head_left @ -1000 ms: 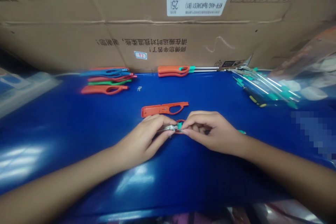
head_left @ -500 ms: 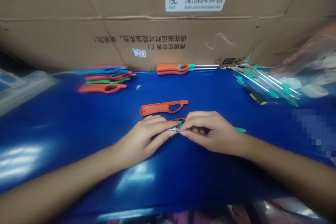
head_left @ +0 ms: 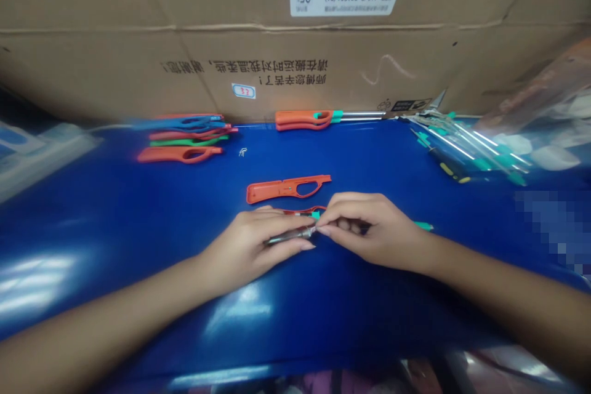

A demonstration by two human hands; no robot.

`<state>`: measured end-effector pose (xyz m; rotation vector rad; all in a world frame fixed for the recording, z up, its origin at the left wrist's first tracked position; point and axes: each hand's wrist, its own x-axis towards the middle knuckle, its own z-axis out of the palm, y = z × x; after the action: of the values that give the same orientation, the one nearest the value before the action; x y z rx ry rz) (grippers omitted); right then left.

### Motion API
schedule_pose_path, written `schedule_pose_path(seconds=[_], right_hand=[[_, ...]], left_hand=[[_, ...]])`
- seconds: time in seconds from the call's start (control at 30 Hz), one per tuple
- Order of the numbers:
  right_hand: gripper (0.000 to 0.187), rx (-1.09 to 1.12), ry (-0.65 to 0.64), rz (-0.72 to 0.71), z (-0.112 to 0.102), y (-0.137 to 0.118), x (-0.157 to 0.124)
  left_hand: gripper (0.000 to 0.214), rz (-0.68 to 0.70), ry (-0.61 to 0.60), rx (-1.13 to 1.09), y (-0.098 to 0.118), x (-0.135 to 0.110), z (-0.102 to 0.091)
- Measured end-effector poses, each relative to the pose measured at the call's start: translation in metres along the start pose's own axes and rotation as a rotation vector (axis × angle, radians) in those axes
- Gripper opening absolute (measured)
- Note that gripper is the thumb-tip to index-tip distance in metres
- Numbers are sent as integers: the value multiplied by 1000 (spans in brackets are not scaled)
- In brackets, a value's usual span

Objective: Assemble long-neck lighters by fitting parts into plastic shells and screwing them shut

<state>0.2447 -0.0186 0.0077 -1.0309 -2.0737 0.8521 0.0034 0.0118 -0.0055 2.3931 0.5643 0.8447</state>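
Note:
My left hand (head_left: 247,237) holds a slim, see-through dark lighter gas tank (head_left: 290,236) with a metal valve end, lying between thumb and fingers. Thumb and forefinger of my right hand (head_left: 373,225) pinch at that valve end; whatever tiny part they grip is hidden. Just behind the fingertips lies an orange casing half (head_left: 319,209), mostly covered by my hands, with a teal piece (head_left: 316,215) at it. Farther back, another orange lighter casing half (head_left: 268,191) lies with its hollow side up. A teal tip (head_left: 423,226) shows beyond my right wrist.
Lighter casings (head_left: 184,154) in several colours lie at the back left, near small white bits (head_left: 243,152). An orange lighter (head_left: 300,120) with a metal tube rests against the cardboard box (head_left: 138,74). Metal tubes (head_left: 462,141) with teal ends and a black-yellow tool (head_left: 447,171) lie right.
My left thumb has moved down, away from the forefinger, and more of the gas tank shows between them. My right hand still pinches at the valve end.

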Motion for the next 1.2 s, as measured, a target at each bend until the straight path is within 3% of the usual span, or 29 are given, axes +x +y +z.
schedule_pose_path(seconds=[0.37,0.8,1.2], right_hand=[[12,33,-10,55,-2,0,0],[11,-8,-10,-15,0,2,1],[12,41,-6,53,-2,0,-1]], left_hand=[[25,-38,42,31,0,0,-1],[24,-22,10,6,0,1,-2],[24,-33,30,1,1,2,-1]])
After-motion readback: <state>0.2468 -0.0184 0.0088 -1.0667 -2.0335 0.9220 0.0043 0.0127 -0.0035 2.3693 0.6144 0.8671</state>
